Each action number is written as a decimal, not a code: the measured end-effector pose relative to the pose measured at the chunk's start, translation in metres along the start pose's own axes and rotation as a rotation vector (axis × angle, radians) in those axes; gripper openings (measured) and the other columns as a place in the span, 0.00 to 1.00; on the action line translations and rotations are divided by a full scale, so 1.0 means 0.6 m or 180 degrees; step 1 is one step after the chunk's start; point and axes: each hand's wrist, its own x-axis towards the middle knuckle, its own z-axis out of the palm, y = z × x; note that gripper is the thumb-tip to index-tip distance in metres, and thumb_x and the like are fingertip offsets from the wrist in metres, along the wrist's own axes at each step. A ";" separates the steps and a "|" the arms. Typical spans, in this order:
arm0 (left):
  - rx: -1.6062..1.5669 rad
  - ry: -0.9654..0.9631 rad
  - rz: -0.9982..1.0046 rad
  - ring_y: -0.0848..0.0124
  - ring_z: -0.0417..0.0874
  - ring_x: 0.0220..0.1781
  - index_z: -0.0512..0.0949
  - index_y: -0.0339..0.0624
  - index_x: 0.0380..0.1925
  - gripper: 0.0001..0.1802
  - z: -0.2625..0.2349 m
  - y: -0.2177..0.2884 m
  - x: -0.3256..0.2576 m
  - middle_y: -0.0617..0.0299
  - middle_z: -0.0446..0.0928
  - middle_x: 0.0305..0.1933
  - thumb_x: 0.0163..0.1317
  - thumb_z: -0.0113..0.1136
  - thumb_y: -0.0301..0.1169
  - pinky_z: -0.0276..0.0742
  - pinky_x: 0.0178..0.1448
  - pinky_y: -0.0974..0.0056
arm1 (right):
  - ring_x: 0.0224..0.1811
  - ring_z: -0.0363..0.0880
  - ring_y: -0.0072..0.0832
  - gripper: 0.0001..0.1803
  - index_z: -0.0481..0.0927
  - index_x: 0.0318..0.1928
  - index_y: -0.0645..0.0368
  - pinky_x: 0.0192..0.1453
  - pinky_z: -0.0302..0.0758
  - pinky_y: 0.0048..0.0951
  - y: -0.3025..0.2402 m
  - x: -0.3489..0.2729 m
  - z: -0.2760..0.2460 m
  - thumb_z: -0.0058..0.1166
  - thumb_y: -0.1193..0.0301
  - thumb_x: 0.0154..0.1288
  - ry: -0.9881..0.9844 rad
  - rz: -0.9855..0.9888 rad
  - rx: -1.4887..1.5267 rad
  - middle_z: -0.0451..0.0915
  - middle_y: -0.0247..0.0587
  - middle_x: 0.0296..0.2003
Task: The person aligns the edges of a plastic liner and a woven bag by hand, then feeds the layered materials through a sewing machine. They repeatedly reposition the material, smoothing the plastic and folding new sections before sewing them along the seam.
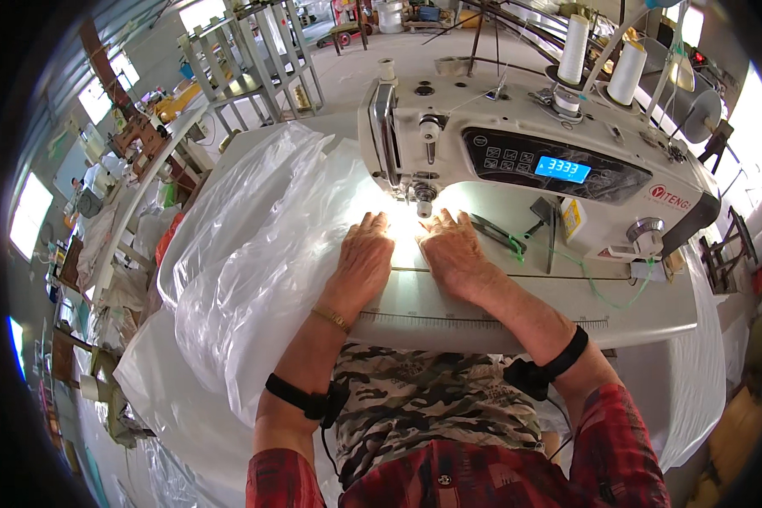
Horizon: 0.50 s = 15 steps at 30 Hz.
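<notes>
My left hand [366, 258] lies palm down on the sewing machine's bed, its fingers stretched toward the lit needle area. Beside it, a large translucent white plastic sheet [245, 254] spreads in folds over the table's left part. Across from it, my right hand [454, 256] rests with fingers reaching toward the same spot from the right. Bright lamp glare washes out the fingertips and any thin material under them. Just above both hands is the needle head [422, 196] of the white sewing machine [516, 110], whose blue display is lit.
Right of my right hand lie dark thread snips [498, 234] and a green cord [597, 292]. A ruler strip [449, 321] runs along the table's front. White thread cones [574, 49] stand above the machine. A metal rack [258, 72] is behind at left.
</notes>
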 end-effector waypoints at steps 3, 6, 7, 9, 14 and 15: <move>-0.0040 0.0026 -0.0040 0.48 0.59 0.75 0.73 0.25 0.55 0.22 0.003 0.000 0.002 0.38 0.64 0.69 0.67 0.40 0.28 0.51 0.79 0.49 | 0.66 0.68 0.47 0.13 0.82 0.44 0.64 0.73 0.57 0.56 0.000 0.001 0.003 0.51 0.79 0.59 -0.0126 0.0044 -0.0035 0.77 0.53 0.55; -0.0055 0.0097 -0.0028 0.47 0.60 0.75 0.72 0.26 0.57 0.23 0.009 -0.004 0.003 0.36 0.65 0.68 0.71 0.45 0.34 0.55 0.76 0.47 | 0.68 0.66 0.50 0.12 0.83 0.42 0.64 0.74 0.55 0.58 0.000 0.001 0.003 0.51 0.79 0.58 0.0112 0.0034 0.0226 0.76 0.55 0.56; -0.0055 0.0108 -0.0057 0.47 0.60 0.75 0.72 0.26 0.57 0.23 0.009 -0.005 0.003 0.36 0.65 0.68 0.71 0.45 0.34 0.55 0.76 0.47 | 0.69 0.65 0.51 0.11 0.83 0.41 0.64 0.74 0.54 0.58 -0.001 0.001 0.002 0.51 0.79 0.58 0.0085 0.0056 0.0181 0.76 0.56 0.56; -0.0034 0.0035 0.0092 0.46 0.60 0.75 0.74 0.26 0.54 0.21 0.008 -0.006 0.006 0.36 0.65 0.68 0.69 0.46 0.32 0.55 0.76 0.46 | 0.70 0.63 0.52 0.11 0.83 0.41 0.64 0.75 0.53 0.59 -0.002 0.003 -0.002 0.50 0.79 0.59 0.0060 0.0069 0.0139 0.75 0.57 0.57; -0.0011 0.0048 0.0031 0.46 0.61 0.74 0.76 0.25 0.50 0.19 0.006 -0.001 0.010 0.36 0.66 0.67 0.66 0.45 0.28 0.55 0.76 0.46 | 0.72 0.61 0.52 0.13 0.82 0.43 0.66 0.76 0.52 0.58 -0.005 0.006 -0.001 0.48 0.80 0.60 -0.0158 0.0171 0.0029 0.73 0.60 0.59; 0.0080 0.0170 0.0111 0.47 0.62 0.74 0.77 0.24 0.48 0.19 0.005 0.000 0.009 0.35 0.67 0.67 0.63 0.44 0.25 0.56 0.76 0.47 | 0.72 0.61 0.52 0.13 0.82 0.43 0.66 0.76 0.52 0.58 -0.006 0.005 0.003 0.48 0.80 0.60 -0.0126 0.0153 0.0038 0.73 0.60 0.59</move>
